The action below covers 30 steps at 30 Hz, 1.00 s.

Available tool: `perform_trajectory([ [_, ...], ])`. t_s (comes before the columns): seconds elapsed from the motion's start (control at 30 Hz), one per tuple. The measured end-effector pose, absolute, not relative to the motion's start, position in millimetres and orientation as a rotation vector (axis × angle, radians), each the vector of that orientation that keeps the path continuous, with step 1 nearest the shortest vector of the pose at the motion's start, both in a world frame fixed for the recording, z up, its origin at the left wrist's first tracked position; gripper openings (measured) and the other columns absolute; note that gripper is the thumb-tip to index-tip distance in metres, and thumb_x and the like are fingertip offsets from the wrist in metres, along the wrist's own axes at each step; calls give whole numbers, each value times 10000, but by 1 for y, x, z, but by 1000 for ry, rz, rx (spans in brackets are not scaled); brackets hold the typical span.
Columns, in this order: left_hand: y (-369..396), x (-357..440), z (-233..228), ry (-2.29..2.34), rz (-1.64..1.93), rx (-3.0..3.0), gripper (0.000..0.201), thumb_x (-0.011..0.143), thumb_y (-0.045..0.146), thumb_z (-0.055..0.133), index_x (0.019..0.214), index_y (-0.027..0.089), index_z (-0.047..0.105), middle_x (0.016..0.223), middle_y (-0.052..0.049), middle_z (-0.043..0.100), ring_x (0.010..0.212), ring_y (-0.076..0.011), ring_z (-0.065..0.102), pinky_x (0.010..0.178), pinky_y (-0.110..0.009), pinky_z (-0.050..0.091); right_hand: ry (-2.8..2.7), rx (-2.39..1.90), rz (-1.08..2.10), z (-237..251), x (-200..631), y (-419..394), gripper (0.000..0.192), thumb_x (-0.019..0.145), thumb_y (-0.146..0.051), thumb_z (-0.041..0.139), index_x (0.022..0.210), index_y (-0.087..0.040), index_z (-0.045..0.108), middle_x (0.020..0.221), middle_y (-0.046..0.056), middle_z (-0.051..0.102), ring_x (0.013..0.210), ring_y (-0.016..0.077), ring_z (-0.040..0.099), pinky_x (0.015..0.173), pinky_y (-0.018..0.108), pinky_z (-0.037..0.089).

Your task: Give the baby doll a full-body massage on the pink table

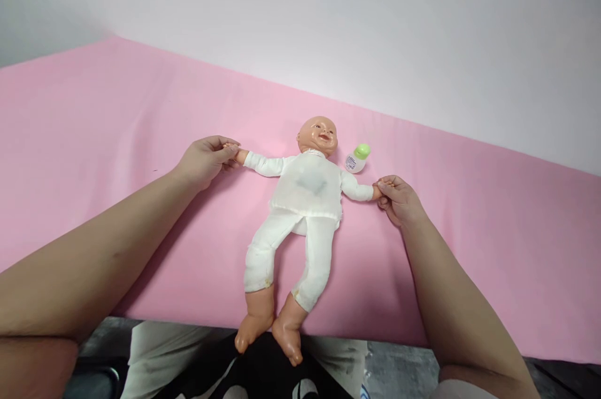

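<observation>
A baby doll [307, 189] with a white cloth body lies on its back on the pink-covered table, its arms stretched out to both sides. Its bare feet reach over the front edge. On the left, my left hand [206, 160] is closed around one of the doll's hands, thumb on top. My right hand [400, 200] pinches the doll's other hand between thumb and fingers. Near the doll's head, just right of its shoulder, lies a small white bottle [355, 163] with a green cap, tilted and touched by neither hand.
A pink cloth [188, 274] covers the table, with faint creases. Behind it rises a plain pale wall [328, 23]. My legs are below the front edge, close under the doll's feet. A dark chair part [91, 380] shows at bottom left.
</observation>
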<state>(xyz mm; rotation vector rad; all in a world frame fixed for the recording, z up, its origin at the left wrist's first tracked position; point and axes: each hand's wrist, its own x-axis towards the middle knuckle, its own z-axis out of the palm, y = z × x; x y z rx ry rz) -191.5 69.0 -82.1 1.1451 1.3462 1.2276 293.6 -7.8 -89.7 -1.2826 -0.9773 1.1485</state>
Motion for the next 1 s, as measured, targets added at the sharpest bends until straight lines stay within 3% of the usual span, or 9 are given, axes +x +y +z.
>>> perform_trajectory([
  [0.17,74,-193,-88,1423,1224,1155,162,903,304,738,990,176,784,784,-78,740,661,-190,716,629,-298,586,-977,-1325,1108,-89,289,-8,446,737,-541,950,795,-215,652,736,-7,721,390,41,404,340,201,301],
  [0.3,76,-195,-91,1422,1218,1144,242,909,279,702,1103,163,788,795,-90,742,695,-213,738,683,-340,620,-935,-1335,1092,-92,290,-6,438,743,-560,943,850,-212,699,746,3,728,404,39,382,355,199,286],
  [0.47,72,-193,-88,1366,1233,1104,431,830,222,748,1254,145,744,859,-92,756,752,-220,752,767,-371,629,-939,-1239,1240,-93,302,-6,458,707,-409,989,1074,-242,773,1046,50,812,557,62,528,485,211,435],
  [0.57,70,-193,-85,1345,1228,1098,434,803,186,760,1235,145,743,863,-89,760,735,-207,733,737,-342,599,-948,-1214,1288,-92,305,-8,505,667,-314,1004,1109,-264,764,1093,35,806,612,76,566,538,225,483],
  [0.8,67,-193,-82,1356,1219,1207,204,796,261,829,987,212,777,793,-51,722,626,-168,620,663,-324,534,-1020,-1273,1186,-90,296,-8,429,653,-349,997,871,-234,647,873,-9,750,462,60,458,396,228,333],
  [1.0,69,-192,-83,1423,1224,1232,125,865,338,782,874,214,770,731,-47,682,597,-159,582,596,-298,499,-980,-1313,1154,-90,292,-8,461,698,-495,990,826,-232,634,666,-37,641,413,49,379,367,209,268],
])
